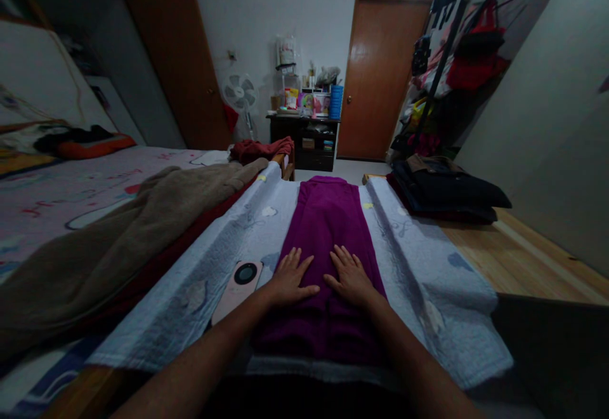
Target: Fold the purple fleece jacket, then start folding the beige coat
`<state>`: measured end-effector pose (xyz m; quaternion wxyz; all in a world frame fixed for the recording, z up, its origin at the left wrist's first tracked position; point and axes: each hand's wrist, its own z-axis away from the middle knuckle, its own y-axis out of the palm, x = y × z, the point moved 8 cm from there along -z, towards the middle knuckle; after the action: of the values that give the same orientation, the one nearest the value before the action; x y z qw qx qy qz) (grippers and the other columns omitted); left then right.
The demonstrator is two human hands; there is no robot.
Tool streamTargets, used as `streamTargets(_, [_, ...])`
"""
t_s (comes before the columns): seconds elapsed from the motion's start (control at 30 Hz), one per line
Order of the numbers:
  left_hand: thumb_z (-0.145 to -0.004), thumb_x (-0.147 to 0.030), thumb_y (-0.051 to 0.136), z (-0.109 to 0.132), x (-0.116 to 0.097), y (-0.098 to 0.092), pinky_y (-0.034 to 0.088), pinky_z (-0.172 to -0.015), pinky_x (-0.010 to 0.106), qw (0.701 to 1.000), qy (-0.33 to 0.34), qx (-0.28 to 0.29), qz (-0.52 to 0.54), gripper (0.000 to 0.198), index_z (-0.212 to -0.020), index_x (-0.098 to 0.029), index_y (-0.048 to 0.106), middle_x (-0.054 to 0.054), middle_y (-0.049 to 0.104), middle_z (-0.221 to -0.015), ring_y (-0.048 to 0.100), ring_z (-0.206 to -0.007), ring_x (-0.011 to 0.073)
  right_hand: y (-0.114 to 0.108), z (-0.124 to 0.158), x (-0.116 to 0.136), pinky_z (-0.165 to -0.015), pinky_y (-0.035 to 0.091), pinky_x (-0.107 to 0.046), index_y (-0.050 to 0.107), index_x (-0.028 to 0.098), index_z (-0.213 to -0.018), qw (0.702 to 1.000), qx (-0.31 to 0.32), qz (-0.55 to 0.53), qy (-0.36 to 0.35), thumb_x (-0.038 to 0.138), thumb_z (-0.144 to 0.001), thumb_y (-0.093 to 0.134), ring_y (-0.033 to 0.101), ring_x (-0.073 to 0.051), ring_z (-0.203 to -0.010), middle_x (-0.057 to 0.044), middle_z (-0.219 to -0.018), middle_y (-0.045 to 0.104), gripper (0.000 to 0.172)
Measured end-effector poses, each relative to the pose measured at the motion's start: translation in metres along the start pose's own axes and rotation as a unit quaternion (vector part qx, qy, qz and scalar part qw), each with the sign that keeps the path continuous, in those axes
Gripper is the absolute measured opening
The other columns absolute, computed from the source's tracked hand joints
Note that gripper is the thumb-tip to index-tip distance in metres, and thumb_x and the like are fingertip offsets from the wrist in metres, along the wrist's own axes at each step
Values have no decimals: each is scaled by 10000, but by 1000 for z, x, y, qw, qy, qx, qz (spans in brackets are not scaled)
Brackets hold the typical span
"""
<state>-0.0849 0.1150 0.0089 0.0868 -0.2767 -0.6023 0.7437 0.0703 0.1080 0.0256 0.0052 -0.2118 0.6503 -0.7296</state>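
A purple garment (328, 222) lies long and flat in front of me, folded into a narrow strip; its exact kind I cannot tell. My left hand (291, 279) rests palm down on its left side, fingers spread. On its right side my right hand (351, 278) lies flat too, fingers apart. Neither hand grips the cloth. Under the garment spreads a pale blue quilted cover (409, 266) with small printed shapes. Beside my left forearm a pink phone (238, 289) lies back side up, its round black camera showing.
A brown fleece item (171, 209) lies along the bed (90, 184) on the left. At right, folded dark clothes (442, 184) are stacked by a wooden board (523, 254). Farther off stand a fan (240, 92), a black cabinet (285, 143) and a wooden door (373, 76).
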Motion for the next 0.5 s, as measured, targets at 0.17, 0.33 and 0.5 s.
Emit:
streamTargets(0.17, [-832,-597,539,9,-9,1,168,-1152,560,999,-9,-34,-31,841,-1523,-207,260,184,133,-1607,27,-1477,372,2,18,14,-1179,115,-491,326,157,-1501,999,33,-18,-24,523,-949,357,87,-241,-1484,-70,-1604,181,664])
streamTargets(0.33, [-834,-553,566,12,-12,1,149,-1156,571,994,-8,-90,-67,793,-1504,-212,314,176,197,-1595,92,-1475,373,4,43,28,-1183,121,-493,305,178,-1510,998,35,-18,-47,505,-964,347,122,-227,-1480,-64,-1596,209,638])
streamTargets(0.5, [-899,-399,525,17,-31,-1,149,-1179,542,989,65,-115,-66,626,-1466,-187,368,154,322,-1555,216,-1462,290,3,55,34,-1183,132,-504,304,181,-1511,998,30,-22,-54,486,-965,363,149,-235,-1475,-67,-1587,234,629])
